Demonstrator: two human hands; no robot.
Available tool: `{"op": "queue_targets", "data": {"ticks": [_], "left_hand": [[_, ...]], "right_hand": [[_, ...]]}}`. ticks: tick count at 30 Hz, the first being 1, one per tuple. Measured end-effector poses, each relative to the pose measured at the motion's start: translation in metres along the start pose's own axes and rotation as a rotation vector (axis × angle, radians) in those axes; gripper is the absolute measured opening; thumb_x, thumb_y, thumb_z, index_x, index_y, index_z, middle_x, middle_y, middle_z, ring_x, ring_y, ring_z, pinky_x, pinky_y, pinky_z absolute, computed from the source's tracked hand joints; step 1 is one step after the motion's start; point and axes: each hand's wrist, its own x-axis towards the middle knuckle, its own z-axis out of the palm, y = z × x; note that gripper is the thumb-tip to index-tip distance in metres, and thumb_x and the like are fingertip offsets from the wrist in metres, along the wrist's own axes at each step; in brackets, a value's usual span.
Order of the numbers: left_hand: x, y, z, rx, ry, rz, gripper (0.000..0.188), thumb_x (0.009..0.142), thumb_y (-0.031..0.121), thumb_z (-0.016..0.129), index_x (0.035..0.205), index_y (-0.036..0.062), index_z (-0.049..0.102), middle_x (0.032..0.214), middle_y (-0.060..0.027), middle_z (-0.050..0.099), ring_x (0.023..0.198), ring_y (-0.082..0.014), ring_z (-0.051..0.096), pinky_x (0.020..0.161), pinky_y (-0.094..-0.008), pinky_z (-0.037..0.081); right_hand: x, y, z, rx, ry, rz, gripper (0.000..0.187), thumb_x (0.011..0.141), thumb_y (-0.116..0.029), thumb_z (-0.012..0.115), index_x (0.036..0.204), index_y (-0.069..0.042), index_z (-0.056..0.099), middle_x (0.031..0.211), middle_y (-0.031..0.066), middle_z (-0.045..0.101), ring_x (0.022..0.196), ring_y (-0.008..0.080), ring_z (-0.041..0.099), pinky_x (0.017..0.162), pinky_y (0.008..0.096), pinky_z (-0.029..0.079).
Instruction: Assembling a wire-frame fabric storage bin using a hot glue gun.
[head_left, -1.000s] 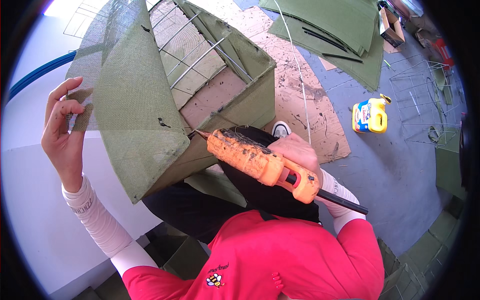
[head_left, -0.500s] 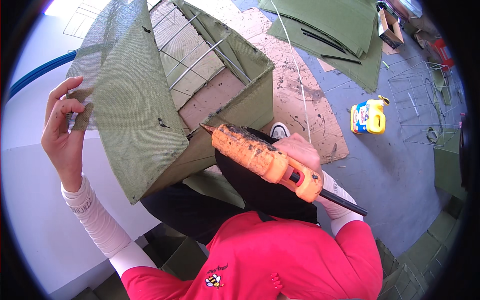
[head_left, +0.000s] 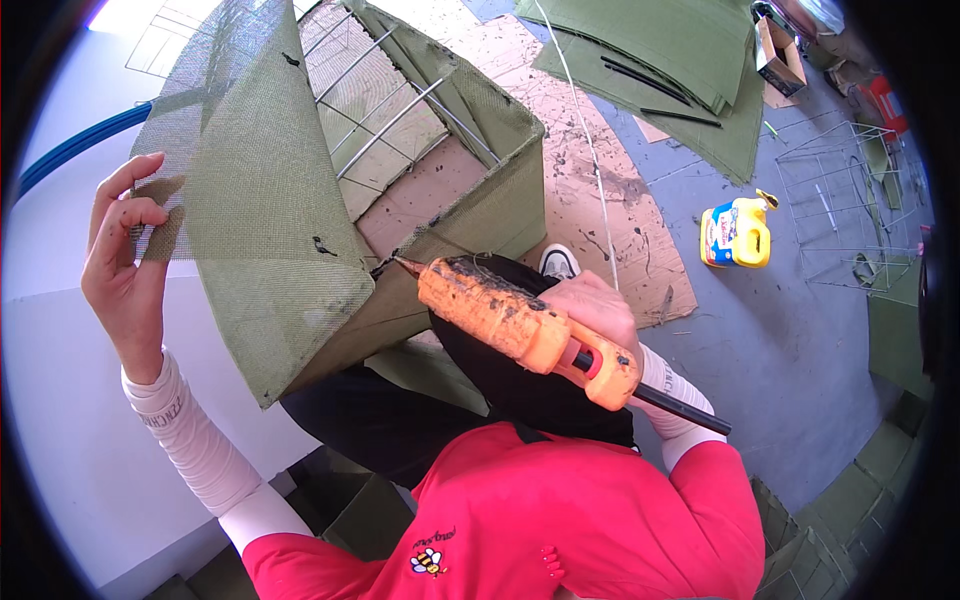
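My right hand [head_left: 594,310] is wrapped round an orange glue gun [head_left: 500,312] smeared with black, a black glue stick [head_left: 685,408] poking from its rear. Its nozzle is at the corner of a box covered in green mesh fabric [head_left: 490,210], where black glue shows. Metal wires [head_left: 388,130] cross the box's open side. Out to the left, my left hand [head_left: 130,260] pinches the edge of a loose green mesh flap [head_left: 270,200], which spreads over part of the box. Two dark glue blobs mark the flap.
Brown cardboard [head_left: 600,200] stained black lies beneath the box. A white cord [head_left: 590,140] crosses it. Right of it stand a yellow jug [head_left: 737,232] and a wire frame [head_left: 830,200]. Green sheets [head_left: 660,50] with black sticks [head_left: 650,82] lie at the back, near a small carton [head_left: 781,56].
The glue gun in my right hand has shifted slightly left, its tip now nearer the box's corner. My left hand stays on the flap.
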Motion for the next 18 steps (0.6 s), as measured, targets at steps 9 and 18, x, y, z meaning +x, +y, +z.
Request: {"op": "queue_targets", "data": {"ticks": [9,18], "left_hand": [[-0.002,0.004,-0.005,0.001,0.009,-0.022,0.019,0.071,-0.013,0.059,0.076,0.0045,0.054,0.115,-0.0110,0.057,0.105,-0.0219,0.055,0.085,-0.0306,0.049],[0.001,-0.003,0.005,-0.017,0.003,0.033,0.019,0.071,-0.013,0.059,0.077,0.0053,0.056,0.115,-0.0101,0.057,0.105,-0.0218,0.055,0.083,-0.0289,0.049]], "right_hand": [[0.005,-0.004,0.003,0.008,0.024,-0.008,0.035,0.062,-0.015,0.070,0.092,-0.001,0.058,0.078,0.0056,0.061,0.070,0.0198,0.060,0.061,0.0304,0.038],[-0.002,0.001,0.004,-0.023,0.016,-0.001,0.034,0.062,-0.014,0.069,0.092,-0.001,0.058,0.078,0.0060,0.061,0.070,0.0202,0.060,0.062,0.0302,0.039]]}}
